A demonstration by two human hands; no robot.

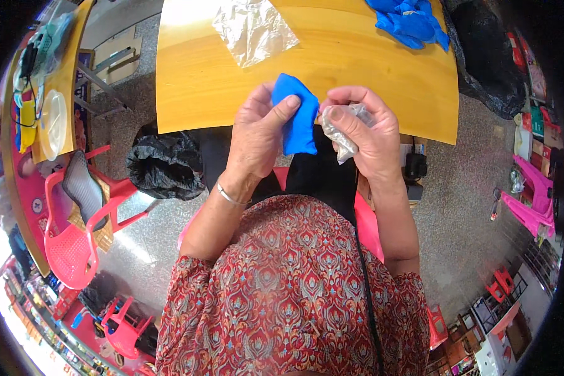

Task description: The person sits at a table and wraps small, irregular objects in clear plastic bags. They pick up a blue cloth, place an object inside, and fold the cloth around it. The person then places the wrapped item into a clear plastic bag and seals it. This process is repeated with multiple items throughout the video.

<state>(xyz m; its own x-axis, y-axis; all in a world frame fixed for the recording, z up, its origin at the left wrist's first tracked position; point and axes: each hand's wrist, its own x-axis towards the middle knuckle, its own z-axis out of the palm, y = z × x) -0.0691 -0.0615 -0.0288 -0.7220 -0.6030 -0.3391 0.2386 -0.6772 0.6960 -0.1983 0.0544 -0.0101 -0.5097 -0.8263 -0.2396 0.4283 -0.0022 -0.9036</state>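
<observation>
My left hand [260, 122] grips a folded piece of blue fabric [299, 122], its thumb pressed on the front and the fingers behind. Close beside it, my right hand [373, 125] is closed around a crumpled clear plastic bag [346, 133], pinched between thumb and fingers. What the bag holds, if anything, I cannot make out. Both hands are raised in front of the near edge of the yellow wooden table [357, 69]. Farther back on the tabletop lies a flat clear plastic bag [254, 31]. A heap of blue fabric pieces [410, 24] rests at the far right corner.
A black plastic bag [163, 164] stands open on the floor at the left, near a pink plastic chair [72, 250]. Another large black bag [489, 56] hangs by the table's right side. A side table [78, 81] bears assorted items at the far left.
</observation>
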